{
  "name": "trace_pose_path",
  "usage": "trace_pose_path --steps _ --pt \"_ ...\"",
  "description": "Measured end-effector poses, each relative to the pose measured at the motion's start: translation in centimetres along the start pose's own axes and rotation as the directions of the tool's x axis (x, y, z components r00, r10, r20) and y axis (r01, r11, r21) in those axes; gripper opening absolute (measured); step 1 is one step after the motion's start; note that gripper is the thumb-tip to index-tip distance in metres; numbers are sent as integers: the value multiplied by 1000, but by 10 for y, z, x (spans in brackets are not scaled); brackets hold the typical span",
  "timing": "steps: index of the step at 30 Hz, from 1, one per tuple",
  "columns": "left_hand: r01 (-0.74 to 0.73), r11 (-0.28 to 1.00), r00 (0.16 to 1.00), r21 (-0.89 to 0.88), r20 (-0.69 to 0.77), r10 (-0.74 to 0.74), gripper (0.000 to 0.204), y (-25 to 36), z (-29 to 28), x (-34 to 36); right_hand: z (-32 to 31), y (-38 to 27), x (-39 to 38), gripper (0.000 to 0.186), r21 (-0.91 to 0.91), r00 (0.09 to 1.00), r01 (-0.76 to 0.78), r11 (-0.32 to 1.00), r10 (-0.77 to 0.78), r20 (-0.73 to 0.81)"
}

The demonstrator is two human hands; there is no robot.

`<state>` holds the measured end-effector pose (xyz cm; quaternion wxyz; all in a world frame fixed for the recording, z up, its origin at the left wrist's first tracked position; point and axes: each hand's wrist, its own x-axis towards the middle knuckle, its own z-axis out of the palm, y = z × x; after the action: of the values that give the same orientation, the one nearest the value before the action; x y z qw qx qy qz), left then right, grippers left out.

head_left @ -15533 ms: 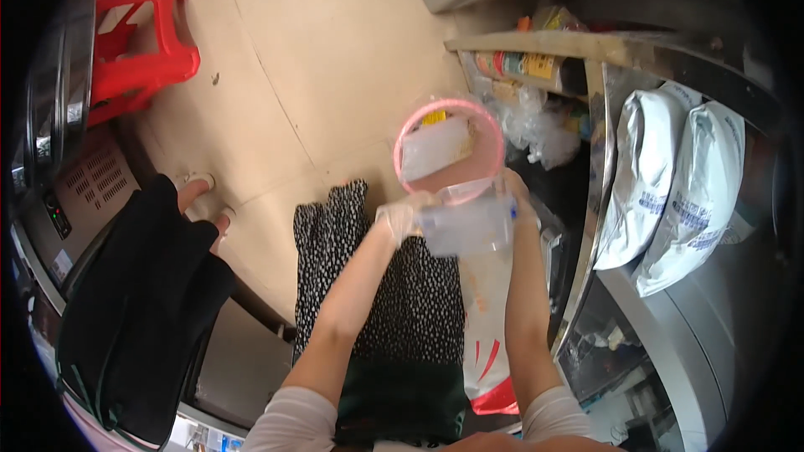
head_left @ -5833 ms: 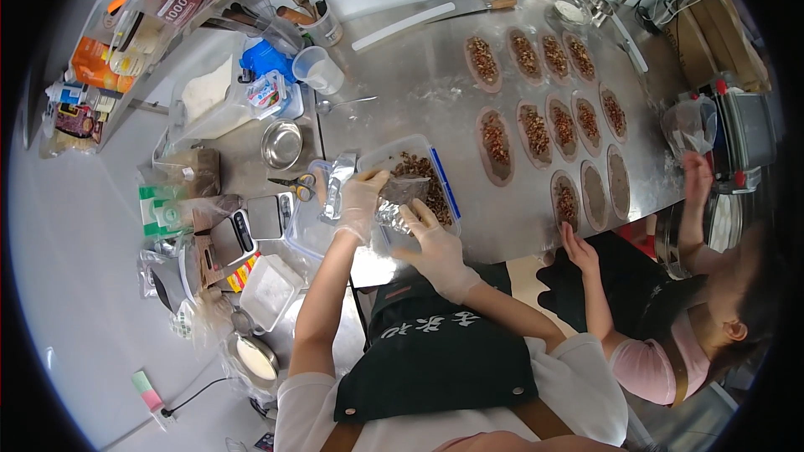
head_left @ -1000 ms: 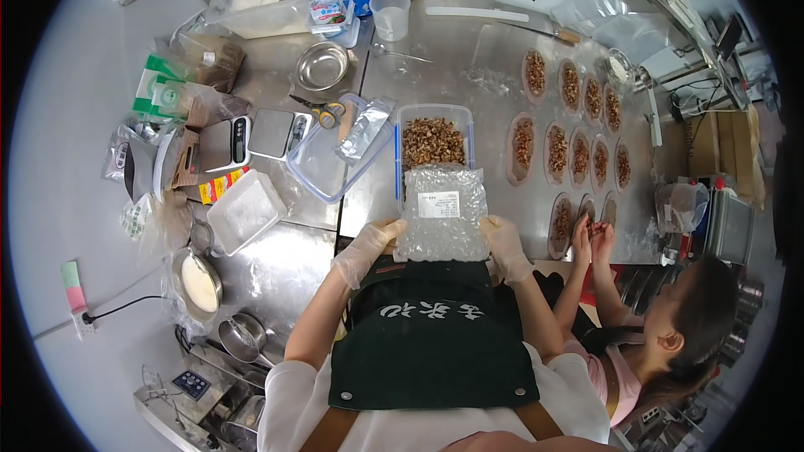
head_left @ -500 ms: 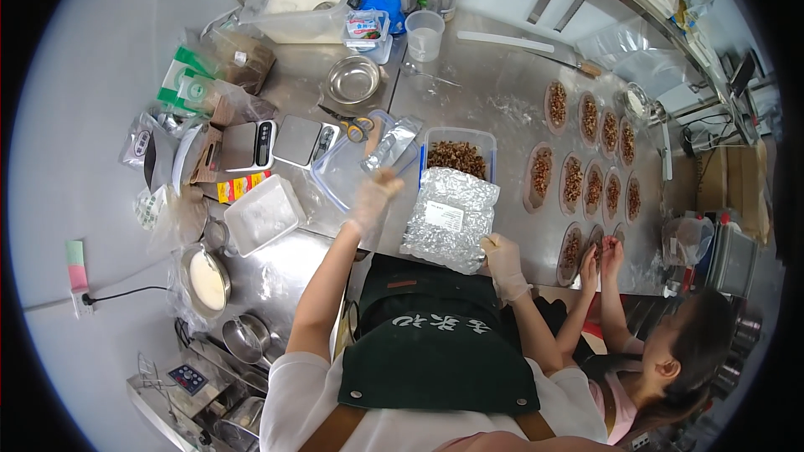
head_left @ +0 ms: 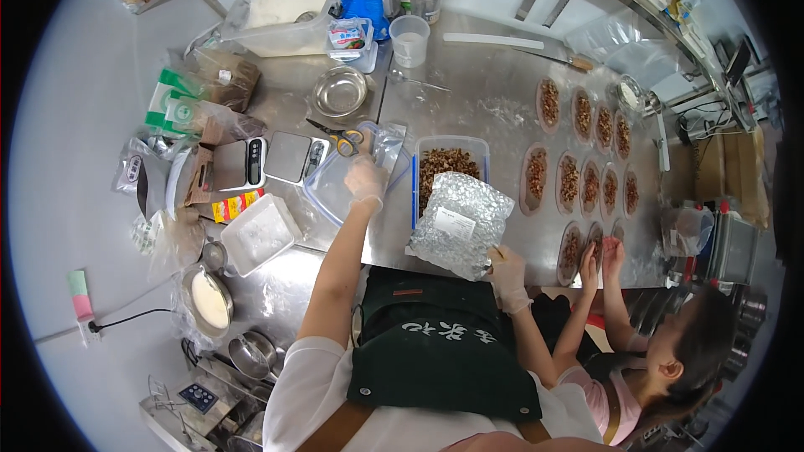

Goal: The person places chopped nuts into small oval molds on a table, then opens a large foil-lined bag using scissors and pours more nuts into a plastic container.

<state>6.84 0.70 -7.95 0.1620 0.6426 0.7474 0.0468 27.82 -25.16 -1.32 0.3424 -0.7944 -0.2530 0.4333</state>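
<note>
My left hand (head_left: 366,179), in a clear glove, reaches over a clear blue-rimmed lid (head_left: 330,194). It is beside a silver foil strip (head_left: 390,146) and just below a pair of yellow-and-grey scissors (head_left: 346,142); its fingers are too indistinct to tell if they grip anything. Closed on the lower right corner of a silver foil bag (head_left: 477,211) with a white label is my gloved right hand (head_left: 507,274). The bag lies tilted over the near part of a blue-rimmed plastic box (head_left: 487,153). Brown chopped pieces, like nuts (head_left: 446,164), show in the box's far part.
Right of the box, several oval dough pieces (head_left: 536,176) topped with brown bits lie in rows. A co-worker's hands (head_left: 601,259) touch one at the near end. Two scales (head_left: 289,155), a white tray (head_left: 261,234) and a steel bowl (head_left: 340,90) stand to the left.
My left hand has moved away from me, further over the lid toward the scissors. The foil strip now points more directly away from me. The bag has turned and shifted slightly right, still in my right hand.
</note>
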Motion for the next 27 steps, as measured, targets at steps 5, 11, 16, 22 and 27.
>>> trace_pose_path --steps 5,11,16,22,27 --pt "-9 849 998 -528 45 38 16 -29 -8 -7 -2 -21 12 23 3 997 75 997 -75 23" --pt "196 405 878 -893 344 332 21 0 -76 -113 -3 -35 34 22 42 997 51 998 -53 49" --pt "115 583 858 -804 377 350 24 19 -74 -129 -4 -40 31 15 -92 916 283 955 -240 322" --pt "188 513 785 -837 442 433 20 17 -55 -167 -19 -16 -15 31 675 894 -100 731 -233 384" --pt "-377 569 586 -731 287 758 25 20 -42 -210 -4 14 -76 34 802 988 -152 577 122 99"
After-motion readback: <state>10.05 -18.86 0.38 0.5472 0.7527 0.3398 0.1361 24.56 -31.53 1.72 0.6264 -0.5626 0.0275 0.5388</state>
